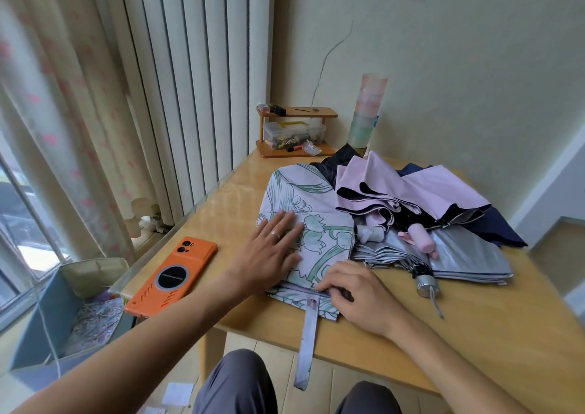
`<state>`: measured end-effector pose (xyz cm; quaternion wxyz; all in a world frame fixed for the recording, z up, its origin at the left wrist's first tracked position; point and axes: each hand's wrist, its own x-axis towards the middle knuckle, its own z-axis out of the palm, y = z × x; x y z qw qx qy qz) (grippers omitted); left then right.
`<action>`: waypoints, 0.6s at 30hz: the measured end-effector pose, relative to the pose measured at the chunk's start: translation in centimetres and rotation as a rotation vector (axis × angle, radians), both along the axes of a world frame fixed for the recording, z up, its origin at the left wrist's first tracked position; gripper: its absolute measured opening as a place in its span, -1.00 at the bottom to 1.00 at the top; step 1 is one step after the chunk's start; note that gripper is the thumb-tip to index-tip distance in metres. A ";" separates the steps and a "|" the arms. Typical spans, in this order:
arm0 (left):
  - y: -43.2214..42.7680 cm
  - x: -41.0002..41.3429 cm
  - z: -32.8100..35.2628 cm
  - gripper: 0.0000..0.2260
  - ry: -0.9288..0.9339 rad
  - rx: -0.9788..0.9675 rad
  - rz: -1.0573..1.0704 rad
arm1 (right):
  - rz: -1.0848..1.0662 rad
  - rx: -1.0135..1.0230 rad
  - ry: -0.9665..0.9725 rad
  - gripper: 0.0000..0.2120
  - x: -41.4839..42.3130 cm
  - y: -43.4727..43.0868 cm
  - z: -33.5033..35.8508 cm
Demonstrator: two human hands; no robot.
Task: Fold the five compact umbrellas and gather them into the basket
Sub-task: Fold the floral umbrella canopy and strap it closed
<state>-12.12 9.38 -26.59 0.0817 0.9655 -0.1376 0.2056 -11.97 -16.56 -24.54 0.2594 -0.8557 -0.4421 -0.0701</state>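
Pale plaster walls and ribbed vertical blinds frame a glossy blond-wood bench (pixel 474 334) that fills the middle of the frame. At its near edge, centre frame, lies a half-collapsed compact umbrella of thin white cloth printed with green leaves and flowers (pixel 319 198). This floral umbrella has its long axis running from the near edge toward upper centre, and its fabric is spread in soft, flat pleats. The left hand (pixel 272 252) rests on it from the left, fingers (pixel 285 223) straight and spread, pressing the cloth down and gripping nothing. The right hand (pixel 357 293), lower and right of centre, curls its fingers (pixel 329 282) to pinch the lilac woven strap (pixel 307 344) where it crosses the near hem. Past a small metal snap (pixel 312 301) the strap hangs limp over the bench edge toward the knees. The coming wrap, I judge, turns on this: the free end lies below and left of the right fingers, roughly in line with the umbrella's axis, and the right hand is nearer. Against the floral umbrella's right side sits a heap: a pink umbrella with black lining (pixel 427 188), a crinkled silver umbrella with a ridged metallic handle (pixel 468 255), and a navy umbrella (pixel 503 226) beneath. An orange rubbery phone (pixel 172 274) lies left of the left hand. A blue-grey fabric bin (pixel 41 325) on the floor at lower left may be the basket.
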 end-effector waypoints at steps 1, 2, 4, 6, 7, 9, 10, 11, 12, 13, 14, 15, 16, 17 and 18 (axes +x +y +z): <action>0.2 -0.1 -0.6 -0.38 0.039 0.019 -0.008 | 0.006 0.001 0.003 -0.76 0.0 -0.2 0.0; 0.3 -0.1 -0.9 -0.36 0.077 0.026 -0.007 | 0.013 0.005 0.002 -0.75 0.0 -0.3 0.0; 0.2 -0.3 -0.8 -0.31 0.122 0.039 0.000 | 0.026 0.020 -0.004 -0.78 -0.1 -0.5 0.1; 0.1 -0.4 -0.6 -0.27 0.133 0.047 0.001 | 0.023 0.031 0.025 -0.81 0.1 -0.5 0.2; 0.1 -0.4 -0.6 -0.26 0.134 0.047 0.001 | 0.014 0.022 0.053 -0.82 0.3 -0.2 0.5; 0.2 -0.4 -0.8 -0.24 0.134 0.035 -0.006 | -0.014 -0.026 0.115 -0.82 1.0 0.9 1.4; 0.2 -0.4 -0.8 -0.23 0.138 0.031 -0.010 | -0.032 -0.035 0.144 -0.82 1.4 1.7 2.0; 0.2 -0.4 -0.9 -0.22 0.147 0.035 -0.010 | -0.053 -0.016 0.163 -0.81 2.0 2.5 2.6; 0.2 -0.4 -0.8 -0.22 0.159 0.044 -0.008 | -0.078 0.026 0.175 -0.81 2.8 3.4 3.3; 0.2 -0.4 -0.8 -0.21 0.170 0.052 -0.007 | -0.110 0.077 0.189 -0.80 3.7 4.2 4.0; 0.2 -0.5 -0.8 -0.20 0.176 0.055 -0.006 | -0.148 0.127 0.211 -0.80 4.9 5.0 4.7; 0.2 -0.5 -0.8 -0.19 0.177 0.058 -0.004 | -0.193 0.168 0.231 -0.80 6.3 5.8 5.3; 0.2 -0.5 -0.8 -0.17 0.176 0.066 0.000 | -0.247 0.193 0.240 -0.80 7.8 6.6 5.9; 0.2 -0.4 -0.9 -0.16 0.173 0.073 0.006 | -0.305 0.198 0.240 -0.79 9.5 7.2 6.3; 0.2 -0.4 -0.9 -0.15 0.174 0.075 0.011 | -0.358 0.190 0.236 -0.77 11.0 7.9 6.6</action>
